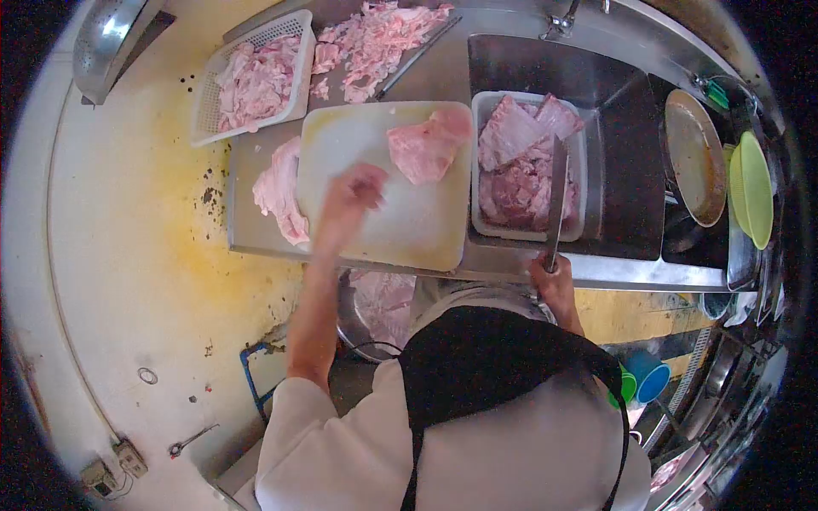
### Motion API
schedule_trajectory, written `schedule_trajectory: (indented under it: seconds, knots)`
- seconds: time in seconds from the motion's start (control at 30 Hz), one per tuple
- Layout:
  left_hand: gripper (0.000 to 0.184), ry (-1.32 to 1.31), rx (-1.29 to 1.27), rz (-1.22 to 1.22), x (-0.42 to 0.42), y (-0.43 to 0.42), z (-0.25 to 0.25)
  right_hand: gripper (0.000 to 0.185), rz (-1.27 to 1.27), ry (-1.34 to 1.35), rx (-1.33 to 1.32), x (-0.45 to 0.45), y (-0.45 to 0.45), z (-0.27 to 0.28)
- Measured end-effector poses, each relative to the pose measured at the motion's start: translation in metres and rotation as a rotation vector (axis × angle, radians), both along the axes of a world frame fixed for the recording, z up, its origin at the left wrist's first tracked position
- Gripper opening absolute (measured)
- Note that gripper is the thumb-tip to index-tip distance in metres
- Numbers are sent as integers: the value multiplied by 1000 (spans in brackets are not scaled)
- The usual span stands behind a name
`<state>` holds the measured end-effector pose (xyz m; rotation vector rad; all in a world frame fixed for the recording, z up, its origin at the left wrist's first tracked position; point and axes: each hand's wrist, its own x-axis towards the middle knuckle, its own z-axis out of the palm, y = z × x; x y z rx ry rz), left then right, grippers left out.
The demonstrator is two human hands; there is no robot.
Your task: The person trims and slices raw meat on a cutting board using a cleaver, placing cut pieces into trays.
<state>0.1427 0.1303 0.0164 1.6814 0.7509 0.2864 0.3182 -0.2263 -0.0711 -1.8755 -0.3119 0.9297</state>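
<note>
My right hand (555, 285) is closed round the handle of a long knife (558, 192), its blade pointing away from me over a white basket (582, 217) of meat pieces and ribs (514, 136). Over the white cutting board (400, 230) hovers my left hand (360, 187), smeared by motion; whether its fingers hold anything is unclear. A pale pink slab of meat (430, 146) lies at the board's far right corner, apart from that hand. Along the board's left edge rests a long strip of meat or fat (281, 192).
A white perforated basket (200, 111) of trimmings stands far left, beside a heap of scraps (383, 43) and a thin dark rod (417, 60). On the right are the sink (626, 162), a round pan (694, 157) and a green colander (751, 192). Below the counter's edge sits a bowl of meat (379, 302).
</note>
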Motion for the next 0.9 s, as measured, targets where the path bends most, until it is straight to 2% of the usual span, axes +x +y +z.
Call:
schedule_trajectory:
  seconds: [0.07,0.1,0.17,0.27,0.33,0.37,0.43,0.47,0.53,0.57,0.63,0.77,0.87,0.9]
  knots:
    - [10,-115,197,100,4,41,50,30,24,-121,21,4,5,-2]
    - [9,-126,194,210,15,42,87,28,28,-177,42,7,5,-9]
    - [8,-367,129,205,20,76,103,25,45,-206,59,12,6,-9]
    - [11,-650,-120,60,49,142,88,23,41,-111,29,17,9,3]
    - [23,-448,317,217,102,163,59,24,-2,-31,-23,15,7,0]
    - [23,-241,531,244,120,183,30,23,-63,-20,80,8,0,-8]
    - [26,163,860,85,143,215,-56,24,-129,-51,218,5,-3,-18]
    - [27,190,929,-5,152,214,-86,25,-131,-87,247,10,0,-16]
    - [25,74,1004,-62,173,191,-117,28,-6,-200,97,12,2,17]
    - [26,169,1086,-76,181,178,-125,31,42,-263,51,16,4,23]
    - [27,356,1249,-92,195,163,-136,32,-15,-272,14,14,4,26]
    - [33,528,1199,-188,210,163,-138,29,19,-256,-221,20,2,16]
    - [36,617,1073,-170,219,170,-124,34,95,-317,-154,23,2,-3]
    - [37,604,1012,-137,216,174,-122,39,89,-508,34,24,4,-19]
